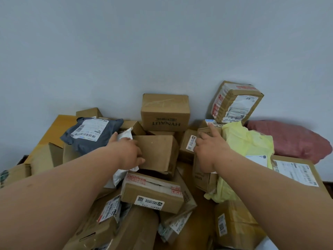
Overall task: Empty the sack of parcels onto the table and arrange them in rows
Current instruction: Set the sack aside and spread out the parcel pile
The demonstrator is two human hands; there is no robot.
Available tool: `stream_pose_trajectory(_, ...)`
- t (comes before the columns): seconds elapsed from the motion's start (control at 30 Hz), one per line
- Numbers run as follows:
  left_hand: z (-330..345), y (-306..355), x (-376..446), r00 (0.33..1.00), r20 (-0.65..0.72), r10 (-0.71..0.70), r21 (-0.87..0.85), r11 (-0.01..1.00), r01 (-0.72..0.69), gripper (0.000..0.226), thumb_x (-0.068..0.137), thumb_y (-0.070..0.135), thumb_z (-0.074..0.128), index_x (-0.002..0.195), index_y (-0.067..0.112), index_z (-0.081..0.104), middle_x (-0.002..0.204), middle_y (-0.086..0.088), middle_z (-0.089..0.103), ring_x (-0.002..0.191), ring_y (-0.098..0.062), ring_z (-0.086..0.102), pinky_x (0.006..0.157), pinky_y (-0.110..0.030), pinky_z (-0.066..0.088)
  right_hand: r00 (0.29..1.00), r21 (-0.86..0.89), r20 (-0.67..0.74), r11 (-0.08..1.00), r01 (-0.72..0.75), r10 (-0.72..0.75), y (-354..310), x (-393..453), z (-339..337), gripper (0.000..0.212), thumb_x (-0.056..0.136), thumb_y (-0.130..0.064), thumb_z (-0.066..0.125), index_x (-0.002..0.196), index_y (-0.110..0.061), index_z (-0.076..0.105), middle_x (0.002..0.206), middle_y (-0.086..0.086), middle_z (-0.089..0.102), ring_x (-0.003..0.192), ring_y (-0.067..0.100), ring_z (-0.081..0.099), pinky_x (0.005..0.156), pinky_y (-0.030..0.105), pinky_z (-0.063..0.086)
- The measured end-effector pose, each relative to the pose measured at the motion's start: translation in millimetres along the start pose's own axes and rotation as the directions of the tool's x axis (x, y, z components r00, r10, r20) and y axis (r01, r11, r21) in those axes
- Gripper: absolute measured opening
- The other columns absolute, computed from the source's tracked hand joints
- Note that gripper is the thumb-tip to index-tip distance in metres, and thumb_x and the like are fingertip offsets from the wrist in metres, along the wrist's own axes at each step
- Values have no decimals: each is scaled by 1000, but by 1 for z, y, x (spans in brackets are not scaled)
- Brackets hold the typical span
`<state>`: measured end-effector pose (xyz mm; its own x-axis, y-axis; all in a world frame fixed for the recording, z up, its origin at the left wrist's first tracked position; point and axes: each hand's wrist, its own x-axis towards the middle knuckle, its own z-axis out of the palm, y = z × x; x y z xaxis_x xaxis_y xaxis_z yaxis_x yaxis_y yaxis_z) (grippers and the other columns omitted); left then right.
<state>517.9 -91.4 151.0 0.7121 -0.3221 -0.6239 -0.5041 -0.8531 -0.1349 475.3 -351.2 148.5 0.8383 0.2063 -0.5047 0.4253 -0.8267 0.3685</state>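
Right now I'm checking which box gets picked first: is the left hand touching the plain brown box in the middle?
Touching. The head view shows the left hand with its fingers wrapped over the plain brown box's near-left edge.

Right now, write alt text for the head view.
Two bare hands reach into a jumbled pile of parcels against a pale wall: the left hand grips a plain cardboard box, the right hand rests on another box. A grey mailer bag and yellow bag lie among them.
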Motion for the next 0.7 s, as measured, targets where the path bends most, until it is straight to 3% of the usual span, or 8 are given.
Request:
stream_pose_trajectory(0.13, 3, 4, 3, 992, -124, -3, -28, 1000, -1, 44, 100, 53, 35, 134, 34, 55, 141, 7, 47, 139, -21, 35, 118, -62, 3, 995, 50, -86, 998, -38, 42, 3, -10, 7, 38, 85, -43, 47, 108, -26, 73, 119, -1, 62, 135, 27, 35, 108, 60, -28)
stream_pose_trajectory(0.23, -1, 20, 3, 983, -184, 17, -42, 999, -25, 45, 100, 52, 36, 136, 30, 52, 142, 5, 46, 140, -22, 35, 119, -61, 6, 957, 113, -269, 990, -78, 106, 7, -19, 5, 29, 87, -38, 46, 92, -25, 72, 97, -4, 64, 119, 24, 48, 114, 58, -19)
stream_pose_trajectory(0.33, -14, 45, 1, 969, -242, 54, -82, 994, -76, 55, 100, 52, 39, 152, 34, 32, 160, 3, 30, 148, -24, 24, 120, -57, 2, 778, 260, -559, 952, -164, 287, 19, -25, 9, 28, 84, -38, 50, 96, -22, 69, 101, 1, 63, 113, 28, 54, 116, 56, 8)
stream_pose_trajectory(0.43, -28, 78, 2, 944, -313, 101, -157, 975, -156, 67, 99, 53, 43, 156, 41, 11, 164, 5, 18, 151, -22, 16, 121, -55, 1, 629, 528, -572, 823, -209, 527, 40, -34, 15, 47, 83, -50, 46, 117, -23, 64, 128, 4, 59, 123, 30, 49, 109, 51, 22)
stream_pose_trajectory(0.47, -32, 89, 2, 933, -340, 118, -166, 969, -183, 70, 99, 54, 43, 156, 43, 5, 166, 6, 14, 152, -22, 14, 122, -55, 0, 651, 566, -531, 799, -204, 543, 46, -37, 19, 57, 83, -55, 41, 127, -23, 59, 137, 4, 54, 127, 30, 47, 108, 51, 26)
stream_pose_trajectory(0.57, -41, 124, 6, 910, -363, 199, -157, 950, -271, 73, 99, 53, 43, 154, 47, -5, 167, 5, 1, 153, -23, 8, 121, -57, 1, 843, 522, -350, 833, -186, 408, 53, -45, 37, 76, 83, -69, 31, 148, -30, 36, 156, 0, 36, 140, 29, 35, 115, 53, 23)
stream_pose_trajectory(0.63, -43, 143, 11, 915, -317, 248, -131, 944, -302, 69, 99, 56, 40, 154, 48, -1, 167, 4, 0, 153, -23, 5, 120, -59, -1, 884, 497, -299, 849, -179, 361, 55, -48, 52, 75, 85, -70, 41, 151, -34, 29, 158, -3, 32, 145, 25, 28, 119, 54, 12)
stream_pose_trajectory(0.7, -41, 153, 15, 926, -281, 251, -94, 954, -286, 58, 99, 59, 34, 154, 45, 21, 165, 2, 17, 151, -24, 14, 120, -60, -3, 881, 529, -283, 828, -186, 379, 61, -53, 61, 75, 85, -64, 49, 151, -34, 29, 157, -5, 32, 146, 23, 24, 120, 56, 6)
